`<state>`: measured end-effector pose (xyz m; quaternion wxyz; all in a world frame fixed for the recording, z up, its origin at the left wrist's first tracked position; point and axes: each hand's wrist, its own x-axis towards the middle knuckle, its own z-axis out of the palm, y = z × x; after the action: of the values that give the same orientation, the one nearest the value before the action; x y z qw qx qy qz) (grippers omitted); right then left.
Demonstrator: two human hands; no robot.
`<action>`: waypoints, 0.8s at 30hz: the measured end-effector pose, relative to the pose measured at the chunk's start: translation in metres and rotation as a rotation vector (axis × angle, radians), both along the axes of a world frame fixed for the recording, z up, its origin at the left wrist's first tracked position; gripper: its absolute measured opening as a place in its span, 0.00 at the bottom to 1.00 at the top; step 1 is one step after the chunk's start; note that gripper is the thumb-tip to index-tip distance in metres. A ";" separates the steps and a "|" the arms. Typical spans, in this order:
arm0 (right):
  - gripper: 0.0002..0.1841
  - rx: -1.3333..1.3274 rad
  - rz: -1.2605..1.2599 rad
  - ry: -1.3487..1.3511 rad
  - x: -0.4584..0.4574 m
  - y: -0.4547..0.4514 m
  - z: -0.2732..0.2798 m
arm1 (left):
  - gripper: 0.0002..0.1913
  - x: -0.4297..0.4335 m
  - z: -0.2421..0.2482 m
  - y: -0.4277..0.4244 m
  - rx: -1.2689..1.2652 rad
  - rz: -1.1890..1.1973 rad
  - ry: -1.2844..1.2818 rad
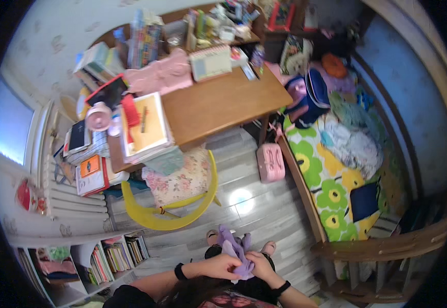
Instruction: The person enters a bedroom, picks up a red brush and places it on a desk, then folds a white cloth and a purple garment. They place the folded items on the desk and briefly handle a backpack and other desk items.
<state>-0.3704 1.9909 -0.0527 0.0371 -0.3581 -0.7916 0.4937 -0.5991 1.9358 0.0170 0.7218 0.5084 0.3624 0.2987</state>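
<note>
A purple cloth [231,246], possibly a garment, is bunched in front of my body above the floor. My left hand [225,266] pinches its near left side. On the cloth's right side, the fingers of my right hand [260,265] are closed around the fabric. Both wrists wear dark bands. The cloth's far end hangs loose between my feet, and its folds hide its full shape.
A yellow-framed chair [169,223] stands ahead at a cluttered wooden desk [223,104]. A small pink case [271,163] rests on the floor beside the bed [323,184], which holds rumpled bedding. Left is a low white bookshelf [81,269]. A wooden rail [381,246] curves at right.
</note>
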 end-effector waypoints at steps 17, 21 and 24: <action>0.21 -0.281 0.002 1.169 -0.224 0.250 0.370 | 0.11 -0.143 0.144 -0.098 0.062 1.100 -0.309; 0.17 -0.134 0.219 1.291 -0.299 0.319 0.399 | 0.08 -0.156 0.159 -0.099 0.067 1.233 -0.253; 0.17 -0.205 0.257 1.234 -0.355 0.358 0.385 | 0.04 -0.158 0.170 -0.083 0.068 1.411 -0.223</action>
<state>-0.7251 2.3489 0.3324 0.3921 0.0882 -0.6101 0.6829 -0.7567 1.8526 0.1868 0.3729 0.1415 0.5195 0.7557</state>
